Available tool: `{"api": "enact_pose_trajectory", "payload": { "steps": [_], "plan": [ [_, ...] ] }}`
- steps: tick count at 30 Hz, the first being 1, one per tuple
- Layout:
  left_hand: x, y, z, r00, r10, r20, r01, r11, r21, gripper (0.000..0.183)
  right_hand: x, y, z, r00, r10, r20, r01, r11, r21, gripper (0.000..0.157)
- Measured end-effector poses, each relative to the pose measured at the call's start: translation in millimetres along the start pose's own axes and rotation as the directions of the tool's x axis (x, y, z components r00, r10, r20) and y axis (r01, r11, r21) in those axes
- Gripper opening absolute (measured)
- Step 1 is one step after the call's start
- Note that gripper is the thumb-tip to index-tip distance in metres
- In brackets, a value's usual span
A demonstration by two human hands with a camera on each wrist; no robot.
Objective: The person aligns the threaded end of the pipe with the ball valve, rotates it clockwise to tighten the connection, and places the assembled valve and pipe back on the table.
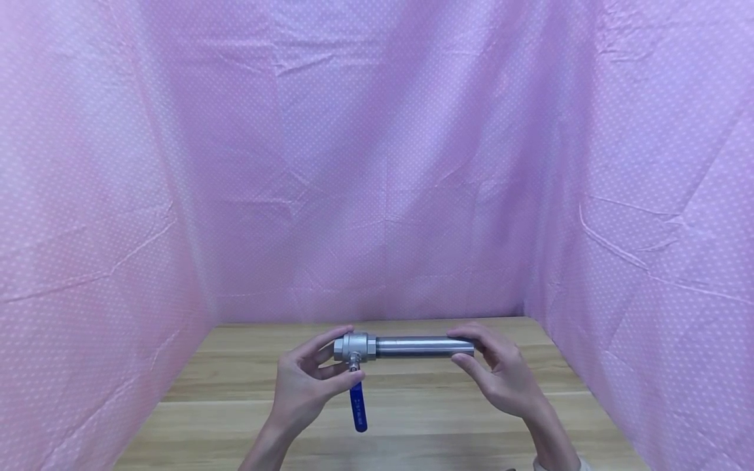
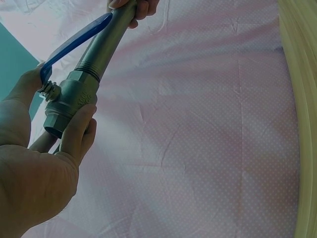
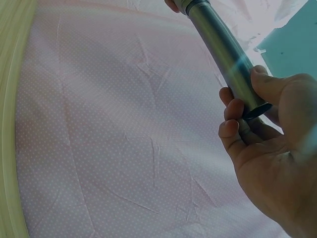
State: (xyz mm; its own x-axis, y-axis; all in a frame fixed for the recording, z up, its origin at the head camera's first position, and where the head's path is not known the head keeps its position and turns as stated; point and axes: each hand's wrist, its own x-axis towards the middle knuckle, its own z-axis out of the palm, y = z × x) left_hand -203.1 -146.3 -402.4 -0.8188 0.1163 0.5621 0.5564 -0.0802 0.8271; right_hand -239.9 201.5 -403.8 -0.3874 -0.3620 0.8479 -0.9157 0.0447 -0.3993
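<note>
The left hand (image 1: pixel 303 383) grips a silver metal ball valve (image 1: pixel 357 341) with a blue lever (image 1: pixel 359 411). A round steel pipe (image 1: pixel 415 346) extends right from the valve, the right hand (image 1: pixel 503 376) gripping its far end. Below the valve lies a pale wooden tabletop (image 1: pixel 448 425).

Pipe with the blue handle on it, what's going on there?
Someone's left hand grips a valve, thumb at its blue handle, and their right hand holds the far end of a pipe. The two parts are joined in line above the table, with some thread showing.
</note>
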Motion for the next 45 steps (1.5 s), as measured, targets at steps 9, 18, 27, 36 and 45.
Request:
{"api": "enact_pose_trajectory", "payload": {
  "steps": [9,18,27,36,45],
  "plan": [
    [0.2,0.3,-0.3,1.000,0.002,0.000,-0.002,1.000,0.000,0.069,0.1,-0.3,0.0,1.000,0.016,-0.006,-0.015,0.999,0.043,0.056],
    [-0.1,0.8,0.0,1.000,0.000,-0.002,0.000,1.000,0.007,0.069,0.3,0.5,0.9,1.000,-0.029,0.002,0.028,0.996,0.082,0.059],
    [0.2,0.1,0.2,1.000,-0.008,0.002,0.008,1.000,-0.003,0.070,0.6,1.2,0.3,1.000,-0.030,0.009,0.029,0.996,0.087,0.059],
    [0.1,-0.1,0.3,1.000,0.000,0.001,0.000,1.000,0.001,0.070,0.3,-0.1,0.2,1.000,-0.023,0.013,0.022,0.998,0.063,0.058],
    [0.5,-0.4,0.4,1.000,-0.010,-0.001,0.010,1.000,0.002,0.070,-0.1,0.0,-0.4,1.000,0.004,0.021,-0.005,0.999,0.040,0.057]
  ]
}}
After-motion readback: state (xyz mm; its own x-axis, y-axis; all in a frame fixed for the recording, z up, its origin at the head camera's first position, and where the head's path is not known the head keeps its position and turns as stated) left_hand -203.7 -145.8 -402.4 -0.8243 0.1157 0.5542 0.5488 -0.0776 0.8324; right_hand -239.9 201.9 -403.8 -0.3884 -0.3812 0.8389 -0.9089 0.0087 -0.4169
